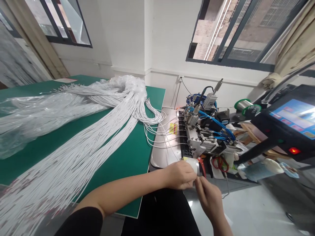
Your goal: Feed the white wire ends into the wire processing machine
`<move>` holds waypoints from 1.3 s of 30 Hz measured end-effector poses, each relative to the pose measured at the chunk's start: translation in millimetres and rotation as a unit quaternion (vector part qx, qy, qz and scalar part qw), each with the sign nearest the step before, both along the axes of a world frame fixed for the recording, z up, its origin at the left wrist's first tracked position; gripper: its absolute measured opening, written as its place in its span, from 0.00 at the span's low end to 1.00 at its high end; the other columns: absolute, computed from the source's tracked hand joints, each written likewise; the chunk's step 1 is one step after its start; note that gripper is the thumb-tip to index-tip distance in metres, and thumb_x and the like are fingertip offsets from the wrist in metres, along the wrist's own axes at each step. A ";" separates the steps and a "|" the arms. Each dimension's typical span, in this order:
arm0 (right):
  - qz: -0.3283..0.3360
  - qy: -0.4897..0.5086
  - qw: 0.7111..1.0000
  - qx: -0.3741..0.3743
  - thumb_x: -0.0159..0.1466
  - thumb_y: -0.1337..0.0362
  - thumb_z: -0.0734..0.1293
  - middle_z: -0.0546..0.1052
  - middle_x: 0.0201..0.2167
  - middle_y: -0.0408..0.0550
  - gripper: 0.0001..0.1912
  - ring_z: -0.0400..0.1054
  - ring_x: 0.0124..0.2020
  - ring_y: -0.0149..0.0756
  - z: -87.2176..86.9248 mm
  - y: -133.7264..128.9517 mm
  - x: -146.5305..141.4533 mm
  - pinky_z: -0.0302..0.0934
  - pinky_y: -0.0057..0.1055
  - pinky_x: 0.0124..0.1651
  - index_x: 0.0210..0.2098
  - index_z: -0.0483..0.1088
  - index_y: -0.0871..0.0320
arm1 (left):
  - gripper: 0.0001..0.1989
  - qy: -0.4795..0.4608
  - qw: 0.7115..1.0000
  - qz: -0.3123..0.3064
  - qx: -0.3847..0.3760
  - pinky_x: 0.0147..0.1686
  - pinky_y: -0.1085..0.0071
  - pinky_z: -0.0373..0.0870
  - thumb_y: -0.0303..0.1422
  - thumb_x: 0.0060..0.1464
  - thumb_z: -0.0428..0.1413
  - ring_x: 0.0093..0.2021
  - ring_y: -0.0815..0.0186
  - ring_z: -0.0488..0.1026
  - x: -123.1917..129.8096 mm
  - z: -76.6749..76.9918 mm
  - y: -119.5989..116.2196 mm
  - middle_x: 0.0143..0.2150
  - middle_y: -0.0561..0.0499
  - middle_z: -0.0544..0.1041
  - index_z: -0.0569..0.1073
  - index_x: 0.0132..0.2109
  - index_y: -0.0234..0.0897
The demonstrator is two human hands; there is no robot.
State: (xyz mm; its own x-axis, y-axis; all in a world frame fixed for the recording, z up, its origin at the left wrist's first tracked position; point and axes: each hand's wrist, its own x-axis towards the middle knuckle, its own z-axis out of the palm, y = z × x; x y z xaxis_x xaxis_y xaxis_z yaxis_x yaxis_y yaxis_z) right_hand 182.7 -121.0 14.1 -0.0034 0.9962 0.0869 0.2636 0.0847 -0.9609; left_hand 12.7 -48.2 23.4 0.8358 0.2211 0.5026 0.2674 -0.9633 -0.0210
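My left hand (180, 175) is closed beside the front corner of the machine's metal bed (162, 157). One thin white cable (171, 148) comes off the bundle and runs down into this hand. Fingertips of my right hand (209, 196) are pinched together and meet the left fingers; what lies between them is too small and covered to make out. Just beyond the fingers is a pale, roll-shaped thing (193, 165) with a red part on its right side. Several white cables (167, 132) reach from the bundle into the black slotted edge of the machine (197, 124).
A large bundle of white cables (93, 131), partly in clear plastic (133, 86), spreads over the green table (118, 160). On the right are a wire spool (247, 106), a screen on an arm (292, 114), red-handled scissors (220, 164) and a blue roll (261, 170).
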 end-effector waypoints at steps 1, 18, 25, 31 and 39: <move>-0.027 -0.048 0.997 0.048 0.59 0.53 0.63 0.61 0.13 0.38 0.19 0.51 0.16 0.27 2.3 -0.7 4.6 0.53 0.22 0.20 0.17 0.65 0.55 | 0.09 -0.008 1.000 0.015 -0.009 0.36 0.70 0.61 0.31 0.57 0.47 0.31 0.67 0.65 -1.0 0.5 1.4 0.27 0.51 0.69 0.65 0.28 0.37; -0.106 -0.408 0.899 -0.114 0.61 0.58 0.60 0.77 0.21 0.45 0.17 0.70 0.24 0.37 -15.9 19.4 158.6 0.57 0.27 0.29 0.21 0.71 0.57 | 0.14 -0.044 0.999 0.005 0.012 0.29 0.72 0.59 0.31 0.64 0.42 0.27 0.68 0.64 -9.0 -16.7 17.7 0.26 0.51 0.69 0.70 0.35 0.36; -0.312 -0.424 0.848 -0.059 0.63 0.61 0.55 0.79 0.37 0.58 0.20 0.72 0.41 0.47 -13.0 84.8 199.6 0.59 0.33 0.40 0.39 0.76 0.64 | 0.10 -0.094 0.995 0.021 -0.009 0.27 0.72 0.58 0.30 0.62 0.46 0.26 0.68 0.66 -11.0 -18.7 17.4 0.24 0.52 0.69 0.71 0.35 0.36; -0.348 -0.436 0.830 -0.013 0.64 0.64 0.57 0.77 0.45 0.57 0.18 0.69 0.48 0.43 14.6 141.9 222.5 0.58 0.31 0.49 0.47 0.72 0.64 | 0.07 -0.131 0.990 0.020 -0.048 0.29 0.73 0.62 0.29 0.60 0.49 0.27 0.69 0.69 -10.9 -21.7 19.3 0.26 0.52 0.73 0.71 0.37 0.36; -0.304 -0.475 0.822 -0.081 0.66 0.62 0.64 0.75 0.44 0.52 0.12 0.70 0.45 0.39 46.1 199.6 242.4 0.63 0.40 0.48 0.43 0.71 0.64 | 0.06 -0.152 0.986 0.021 -0.068 0.28 0.73 0.61 0.29 0.60 0.50 0.26 0.69 0.70 -10.2 -21.4 19.7 0.26 0.52 0.75 0.72 0.36 0.37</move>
